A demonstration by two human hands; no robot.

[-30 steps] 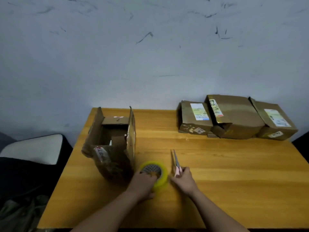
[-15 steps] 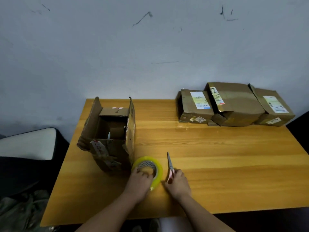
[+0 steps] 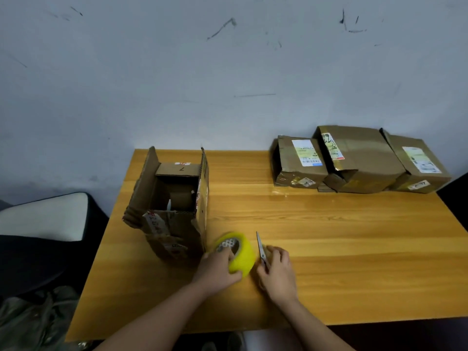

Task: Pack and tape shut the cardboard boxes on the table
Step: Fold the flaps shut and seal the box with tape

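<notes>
yellow tape roll (image 3: 239,252) sits in the left hand (image 3: 216,271), fingers curled over its near rim and into the core, the roll tilted up on edge at the near middle of the tabletop (image 3: 329,244). just beside it the right hand (image 3: 277,271) has its grip closed round the handles of the scissors (image 3: 260,249); the blades lie together and point away toward the wall. the two hands are near each other but not touching, and both forearms reach in from the near edge.

just left of the tape stands the open box (image 3: 174,203), its flaps raised, the near flap creased and carrying strips of old label. inside it a smaller brown piece and something pale show; what they are cannot be told.

well apart, at the far right of the tabletop against the wall, three shut boxes (image 3: 359,160) lie side by side and touching, each with a shipping label on top and glossy tape over the seams.

a dark seat with a pale cushion (image 3: 43,216) stands off the left side of the tabletop. the wall (image 3: 228,72) behind is grey-white with dark scuffs.
</notes>
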